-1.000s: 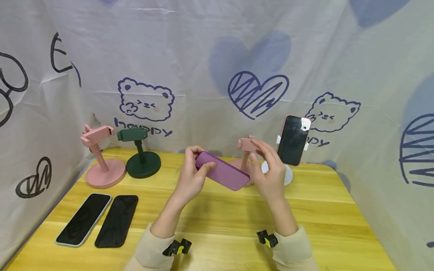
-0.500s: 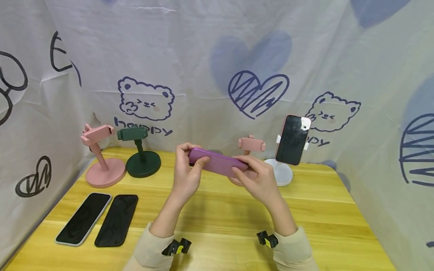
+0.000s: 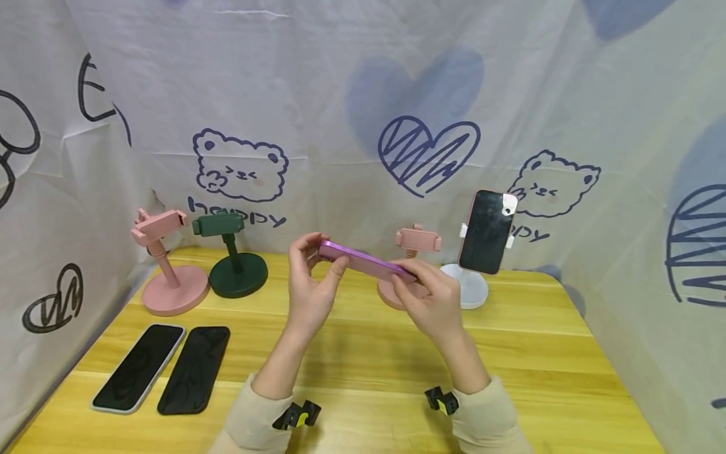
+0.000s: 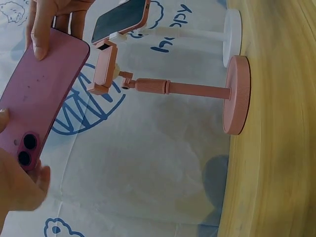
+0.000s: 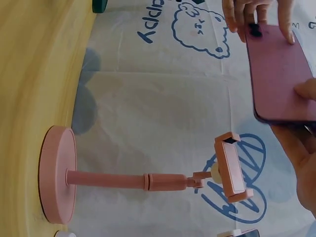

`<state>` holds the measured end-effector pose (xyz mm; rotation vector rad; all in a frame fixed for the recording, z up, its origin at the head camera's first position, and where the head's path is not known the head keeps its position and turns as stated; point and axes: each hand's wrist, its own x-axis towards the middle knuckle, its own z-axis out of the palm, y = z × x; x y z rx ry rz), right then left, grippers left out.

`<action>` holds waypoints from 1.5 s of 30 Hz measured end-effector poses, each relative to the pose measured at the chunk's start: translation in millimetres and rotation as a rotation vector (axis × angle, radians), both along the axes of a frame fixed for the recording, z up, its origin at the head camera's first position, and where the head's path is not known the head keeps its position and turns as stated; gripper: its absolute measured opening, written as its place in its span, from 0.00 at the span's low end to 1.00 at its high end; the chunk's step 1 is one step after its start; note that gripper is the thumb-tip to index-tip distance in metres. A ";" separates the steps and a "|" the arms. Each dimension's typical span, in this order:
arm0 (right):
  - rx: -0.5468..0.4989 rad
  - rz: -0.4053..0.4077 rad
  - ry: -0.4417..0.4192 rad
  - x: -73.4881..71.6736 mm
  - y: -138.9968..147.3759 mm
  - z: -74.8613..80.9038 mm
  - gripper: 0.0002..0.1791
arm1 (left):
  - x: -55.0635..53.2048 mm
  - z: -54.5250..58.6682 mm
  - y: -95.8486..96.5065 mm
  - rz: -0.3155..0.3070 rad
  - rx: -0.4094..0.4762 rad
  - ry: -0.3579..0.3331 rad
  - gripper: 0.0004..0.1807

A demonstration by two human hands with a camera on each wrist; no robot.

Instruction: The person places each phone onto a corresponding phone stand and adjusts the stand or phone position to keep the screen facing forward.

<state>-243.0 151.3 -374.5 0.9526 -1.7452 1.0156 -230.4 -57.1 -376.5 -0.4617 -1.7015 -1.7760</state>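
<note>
Left hand (image 3: 311, 293): pinching the camera end of the phone, thumb on its back, fingers round the far side.
Right hand (image 3: 433, 299): pinching the other end the same way; gap narrow, phone filling it.
Purple phone (image 3: 368, 265): up off the worktop (image 3: 363, 410), sideways between both hands, right-hand end a bit lower from where I stand; back toward the person, screen side not seen.
Camera lenses (image 4: 30, 141): by the left hand, uncovered.
Pink stand (image 3: 418, 239): just beyond the right hand, partly hidden by it.
White stand (image 3: 473, 293): beyond and right of the right hand, gripping a black-screen phone (image 3: 485, 234).
Left of left hand: green stand (image 3: 238, 276) farther off, second pink stand (image 3: 176, 289) past it; pale-edged phone (image 3: 138, 369) and black phone (image 3: 195, 371) lying flat, nearer the person.
Two-handed hold: looks steady; best raise the right end level, move both hands together, thumbs light, fingertips off lenses. Slick back could slip, I'd guess. Right knuckles sit near the pink stand, so mind a knock.
</note>
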 end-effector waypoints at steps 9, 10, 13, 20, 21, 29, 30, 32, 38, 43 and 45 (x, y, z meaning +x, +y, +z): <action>-0.060 -0.123 0.216 -4.4 -3.7 -2.3 0.08 | 4.2 8.7 -3.5 -0.273 0.249 -0.358 0.19; -0.061 -0.117 0.220 -4.7 -3.7 -2.2 0.08 | 4.4 9.4 -4.1 -0.320 0.265 -0.398 0.20; -0.034 -0.097 0.224 -5.1 -3.5 -2.0 0.08 | 4.4 10.8 -5.7 -0.428 0.304 -0.474 0.21; 0.078 -0.070 0.224 -8.3 -4.5 -5.3 0.10 | 1.4 10.1 -8.3 -0.505 0.410 -0.567 0.17; 0.088 -0.065 0.220 -9.0 -4.5 -6.4 0.10 | 1.1 10.1 -8.7 -0.509 0.426 -0.580 0.17; 0.128 -0.044 0.166 -10.4 -4.3 -10.8 0.07 | 0.3 9.3 -10.2 -0.515 0.484 -0.611 0.21; 0.133 -0.044 0.151 -9.9 -4.2 -10.8 0.09 | 0.2 9.0 -10.3 -0.517 0.486 -0.609 0.22; 0.148 -0.048 0.121 -8.7 -3.9 -10.6 0.14 | 0.1 8.5 -10.6 -0.516 0.486 -0.606 0.23; 0.241 -0.077 0.031 -5.7 -1.4 -9.5 0.20 | -1.4 6.6 -10.9 -0.466 0.442 -0.593 0.22; 0.235 -0.052 -0.007 -4.2 -1.6 -6.4 0.19 | -2.4 5.1 -11.0 -0.405 0.364 -0.566 0.20; 0.204 -0.043 -0.024 -3.6 -1.8 -4.9 0.18 | -1.8 4.8 -10.9 -0.383 0.319 -0.542 0.19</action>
